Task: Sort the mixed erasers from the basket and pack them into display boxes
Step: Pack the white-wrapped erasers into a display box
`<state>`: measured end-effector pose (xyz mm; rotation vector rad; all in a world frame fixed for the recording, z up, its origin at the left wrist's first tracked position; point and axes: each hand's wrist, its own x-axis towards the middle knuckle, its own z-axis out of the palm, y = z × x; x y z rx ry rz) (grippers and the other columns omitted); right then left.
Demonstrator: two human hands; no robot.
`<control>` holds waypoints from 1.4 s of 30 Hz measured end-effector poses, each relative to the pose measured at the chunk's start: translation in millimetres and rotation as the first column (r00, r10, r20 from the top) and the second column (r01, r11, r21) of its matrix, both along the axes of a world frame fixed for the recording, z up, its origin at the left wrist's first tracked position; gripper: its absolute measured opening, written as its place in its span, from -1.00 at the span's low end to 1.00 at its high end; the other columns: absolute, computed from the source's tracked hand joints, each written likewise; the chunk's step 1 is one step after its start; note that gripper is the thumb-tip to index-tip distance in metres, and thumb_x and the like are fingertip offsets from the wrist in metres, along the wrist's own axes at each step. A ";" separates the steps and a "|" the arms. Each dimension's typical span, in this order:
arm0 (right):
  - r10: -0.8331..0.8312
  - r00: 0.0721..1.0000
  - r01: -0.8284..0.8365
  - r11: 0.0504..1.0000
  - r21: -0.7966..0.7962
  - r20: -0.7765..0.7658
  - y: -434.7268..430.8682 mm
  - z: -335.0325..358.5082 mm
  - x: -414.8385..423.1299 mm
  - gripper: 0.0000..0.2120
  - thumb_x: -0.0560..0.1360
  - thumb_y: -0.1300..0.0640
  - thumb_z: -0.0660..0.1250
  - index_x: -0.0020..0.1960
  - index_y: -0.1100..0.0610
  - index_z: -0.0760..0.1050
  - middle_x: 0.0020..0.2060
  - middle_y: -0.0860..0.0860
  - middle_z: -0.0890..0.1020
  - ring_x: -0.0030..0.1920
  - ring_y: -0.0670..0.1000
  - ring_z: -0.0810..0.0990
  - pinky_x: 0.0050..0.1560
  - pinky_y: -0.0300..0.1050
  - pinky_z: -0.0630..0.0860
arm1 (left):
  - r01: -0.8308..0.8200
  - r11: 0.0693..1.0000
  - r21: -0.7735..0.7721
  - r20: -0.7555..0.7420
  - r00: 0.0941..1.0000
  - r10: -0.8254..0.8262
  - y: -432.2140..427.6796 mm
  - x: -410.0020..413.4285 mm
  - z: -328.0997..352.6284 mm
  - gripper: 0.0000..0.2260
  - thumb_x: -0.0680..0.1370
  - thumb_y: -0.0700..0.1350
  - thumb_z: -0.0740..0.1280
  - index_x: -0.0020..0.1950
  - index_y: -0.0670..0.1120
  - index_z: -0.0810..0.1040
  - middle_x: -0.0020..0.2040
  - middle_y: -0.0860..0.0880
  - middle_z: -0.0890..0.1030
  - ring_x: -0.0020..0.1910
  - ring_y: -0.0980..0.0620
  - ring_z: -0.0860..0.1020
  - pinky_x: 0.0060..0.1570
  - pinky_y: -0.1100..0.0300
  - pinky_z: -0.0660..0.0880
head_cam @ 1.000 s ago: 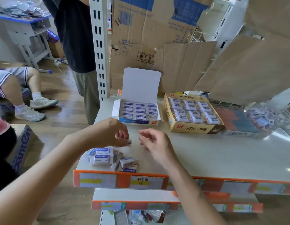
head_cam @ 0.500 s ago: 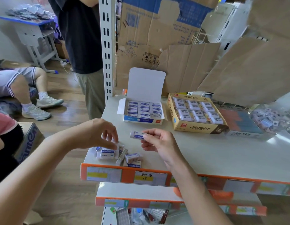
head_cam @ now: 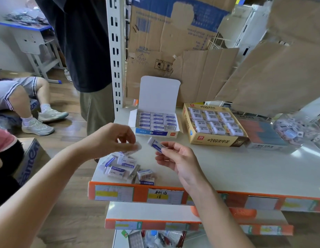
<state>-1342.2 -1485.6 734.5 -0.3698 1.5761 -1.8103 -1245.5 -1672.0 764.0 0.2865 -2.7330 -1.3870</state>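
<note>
Since half a second ago, the left hand [head_cam: 116, 138] has come up off the pile [head_cam: 127, 167] and moved toward the right hand [head_cam: 178, 156]. The right hand pinches one blue-label eraser [head_cam: 154, 144] by its end, between thumb and fingers, in the air over the shelf [head_cam: 227, 167]. The left hand's fingers are curled and seem to pinch a small white eraser [head_cam: 137, 146], but it is blurry. The two erasers are just beside each other, not touching.

Erasers like these are probably light, small and a bit squishy. The smooth paper sleeve could slip off. I would hold one by its long sides, not only by the sleeve.

From the held eraser, the pile lies at 7 o'clock. The white box [head_cam: 155, 133] at 12 o'clock has its lid up and looks nearly full of the same blue-label erasers in rows. The yellow box [head_cam: 214, 141] at 2 o'clock holds bigger white erasers. A clear tub [head_cam: 302, 116] at 3 o'clock, well apart, holds mixed little erasers.
</note>
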 end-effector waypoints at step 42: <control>0.624 0.349 0.241 0.661 0.710 -0.699 -41.7 23.7 -116.1 -0.83 0.46 0.14 0.37 0.04 0.09 0.58 0.01 0.01 0.62 -0.04 -0.01 0.54 -0.11 -0.20 0.39 | -0.182 0.888 -0.422 -0.139 0.981 0.136 -6.2 -116.9 -40.1 -0.88 0.48 -0.09 0.39 -0.01 -0.07 0.63 -0.18 0.03 0.48 -0.20 0.09 0.41 -0.25 0.35 0.33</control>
